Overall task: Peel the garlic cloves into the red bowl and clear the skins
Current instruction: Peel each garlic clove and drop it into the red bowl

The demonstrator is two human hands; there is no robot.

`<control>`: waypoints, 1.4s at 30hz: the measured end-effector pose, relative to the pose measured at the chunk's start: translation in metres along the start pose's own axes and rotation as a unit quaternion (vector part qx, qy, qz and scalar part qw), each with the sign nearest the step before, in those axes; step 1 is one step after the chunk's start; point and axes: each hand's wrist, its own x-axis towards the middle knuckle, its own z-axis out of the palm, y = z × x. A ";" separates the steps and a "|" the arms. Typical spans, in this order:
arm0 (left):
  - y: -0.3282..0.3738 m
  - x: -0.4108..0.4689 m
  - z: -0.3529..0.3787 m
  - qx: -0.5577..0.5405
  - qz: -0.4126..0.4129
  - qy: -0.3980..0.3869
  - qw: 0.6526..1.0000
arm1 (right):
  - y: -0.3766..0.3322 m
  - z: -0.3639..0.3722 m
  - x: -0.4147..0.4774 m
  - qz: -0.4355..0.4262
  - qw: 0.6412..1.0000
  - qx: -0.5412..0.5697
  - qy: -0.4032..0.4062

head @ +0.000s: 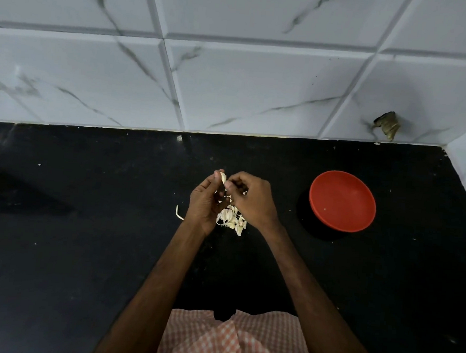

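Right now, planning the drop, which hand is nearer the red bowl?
Right. The right hand is left of the red bowl, not touching; the left hand, holding a garlic clove, lies farther left.

dim, bluish light; tiled wall point(234, 66) bows at edges, slightly blurred; bowl point(342, 201) shadowed leftward.

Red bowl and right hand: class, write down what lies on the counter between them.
In the head view, only bare black counter lies between the right hand and the red bowl, apart from a tiny pale speck or two.
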 end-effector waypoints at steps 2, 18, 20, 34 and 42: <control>0.000 0.000 -0.002 0.031 0.036 -0.003 0.999 | -0.002 0.004 -0.001 0.019 1.000 0.021 0.001; 0.000 0.004 -0.010 0.079 0.116 -0.094 0.986 | -0.001 0.000 -0.001 0.083 0.983 0.161 -0.025; -0.001 0.004 -0.010 0.081 0.113 -0.097 0.986 | 0.000 0.000 0.000 0.069 0.985 0.158 -0.028; 0.001 0.007 -0.018 0.104 0.158 -0.107 0.976 | -0.003 -0.006 0.002 0.005 0.993 0.120 0.000; -0.003 0.009 -0.021 0.116 0.146 -0.125 0.975 | 0.000 -0.008 0.004 0.013 0.992 0.122 -0.040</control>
